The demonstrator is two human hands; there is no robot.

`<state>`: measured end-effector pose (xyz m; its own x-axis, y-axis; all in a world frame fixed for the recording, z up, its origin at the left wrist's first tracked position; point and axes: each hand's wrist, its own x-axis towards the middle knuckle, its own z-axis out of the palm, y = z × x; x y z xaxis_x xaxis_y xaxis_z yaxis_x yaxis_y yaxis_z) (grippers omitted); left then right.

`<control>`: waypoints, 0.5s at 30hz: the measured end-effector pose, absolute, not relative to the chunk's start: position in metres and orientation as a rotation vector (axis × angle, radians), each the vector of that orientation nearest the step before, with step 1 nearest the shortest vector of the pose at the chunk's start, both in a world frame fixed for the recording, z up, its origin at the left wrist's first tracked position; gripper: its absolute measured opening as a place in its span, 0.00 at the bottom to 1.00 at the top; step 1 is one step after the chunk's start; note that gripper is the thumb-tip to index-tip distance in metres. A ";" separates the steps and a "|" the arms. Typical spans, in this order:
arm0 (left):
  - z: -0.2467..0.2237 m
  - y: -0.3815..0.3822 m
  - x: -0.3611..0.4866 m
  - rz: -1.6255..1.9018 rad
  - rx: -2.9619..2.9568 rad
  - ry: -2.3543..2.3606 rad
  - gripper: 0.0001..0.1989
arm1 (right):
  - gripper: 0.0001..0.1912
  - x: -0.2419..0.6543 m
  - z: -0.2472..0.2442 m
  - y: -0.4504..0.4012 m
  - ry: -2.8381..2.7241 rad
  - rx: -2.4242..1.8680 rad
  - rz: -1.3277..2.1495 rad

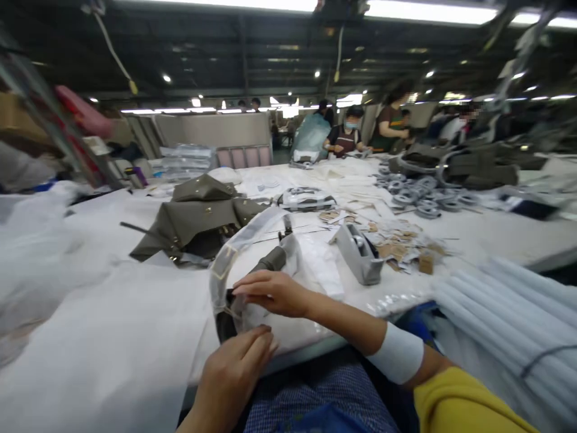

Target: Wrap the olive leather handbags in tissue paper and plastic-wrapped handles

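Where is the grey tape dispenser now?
In the head view, the dispenser sits right of centre on the white table, beyond the right forearm, beside the scattered brown pieces.

A dark strap [225, 328], partly covered by translucent white wrapping [220, 264], bends in an arch near the front edge of the table [478, 231]. Beside it, an olive-grey rolled piece [273, 258] lies slanted, its lower end hidden.

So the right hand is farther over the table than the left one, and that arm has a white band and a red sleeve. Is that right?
Not quite: the sleeve is yellow, not red, as the head view shows. The right hand is farther over the table than the left hand, and that arm has a white band.
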<state>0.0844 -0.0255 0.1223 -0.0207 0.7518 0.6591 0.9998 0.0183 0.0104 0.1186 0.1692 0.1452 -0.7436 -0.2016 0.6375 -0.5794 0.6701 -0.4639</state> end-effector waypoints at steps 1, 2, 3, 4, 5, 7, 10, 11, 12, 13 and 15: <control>0.122 -0.021 0.085 -0.703 -1.803 -1.779 0.08 | 0.14 0.130 0.148 0.179 -2.355 0.578 0.878; 0.122 -0.016 0.086 -0.723 -1.828 -1.743 0.09 | 0.14 0.142 0.150 0.192 -2.382 0.535 0.849; 0.121 -0.009 0.087 -0.738 -1.861 -1.718 0.09 | 0.14 0.156 0.154 0.207 -2.407 0.470 0.820; 0.119 -0.001 0.088 -0.750 -1.901 -1.706 0.10 | 0.14 0.170 0.157 0.225 -2.425 0.387 0.785; 0.116 0.009 0.090 -0.758 -1.945 -1.700 0.10 | 0.13 0.184 0.161 0.246 -2.427 0.285 0.745; 0.109 0.034 0.093 -0.773 -2.033 -1.693 0.10 | 0.12 0.211 0.167 0.297 -2.390 0.049 0.654; 0.093 0.078 0.097 -0.820 -2.117 -1.668 0.11 | 0.13 0.248 0.172 0.389 -2.348 -0.382 0.516; 0.087 0.093 0.098 -0.836 -2.128 -1.665 0.11 | 0.15 0.259 0.172 0.423 -2.345 -0.586 0.466; 0.080 0.107 0.098 -0.854 -2.133 -1.668 0.12 | 0.17 0.270 0.169 0.456 -2.325 -0.851 0.395; 0.072 0.120 0.098 -0.874 -2.133 -1.676 0.12 | 0.18 0.281 0.166 0.490 -2.301 -1.120 0.310; 0.058 0.141 0.098 -0.939 -2.135 -1.729 0.12 | 0.20 0.303 0.156 0.553 -2.247 -1.348 0.230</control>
<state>0.0983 0.1412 0.0575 0.0948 0.7870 0.6096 0.9398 -0.2727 0.2059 0.3035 0.5533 0.1556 -0.3803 0.8624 0.3342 0.7766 0.4939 -0.3910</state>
